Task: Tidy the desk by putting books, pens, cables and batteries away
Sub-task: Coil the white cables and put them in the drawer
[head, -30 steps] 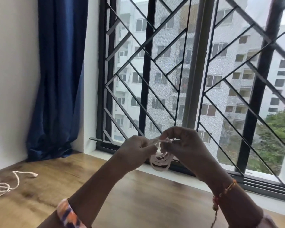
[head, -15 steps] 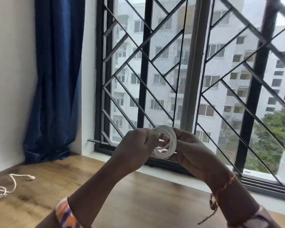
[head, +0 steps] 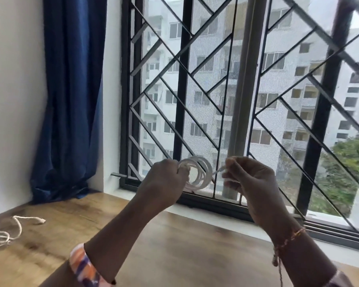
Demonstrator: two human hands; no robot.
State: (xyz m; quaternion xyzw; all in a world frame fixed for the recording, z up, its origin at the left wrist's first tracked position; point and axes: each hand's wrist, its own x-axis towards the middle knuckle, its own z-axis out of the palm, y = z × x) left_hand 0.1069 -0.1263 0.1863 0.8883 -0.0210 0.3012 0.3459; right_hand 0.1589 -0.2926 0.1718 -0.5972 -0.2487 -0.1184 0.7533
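The fingers (head: 181, 169) of the left hand (head: 164, 183) are curled tight round one side of a white cable (head: 197, 175) wound into a small coil of several loops, which hangs in the air between the two hands, up in front of the window grille (head: 195, 90). Just right of that coil, the right hand (head: 249, 179) pinches the cable's loose end (head: 219, 171) between thumb and fingertips, the short tail running straight from the coil to that pinch. Judging by how neat the loops are, this cable is nearly wound, with only the tail left to wrap or tuck before it can be put away. Well down and to the left of the fingers, a second white cable (head: 6, 233) lies loose and uncoiled on the wooden counter (head: 174, 245), one plug end pointing toward the blue curtain (head: 71, 100); it looks untouched, so that piece of the tidying remains. No books, pens or batteries are in view, nor any box or drawer to receive things, so how much of the wider job is done cannot be told. The loose end's connector is hidden inside the right hand, the coil is motion-blurred so its loops cannot be counted, and the second cable runs off the picture's left edge.
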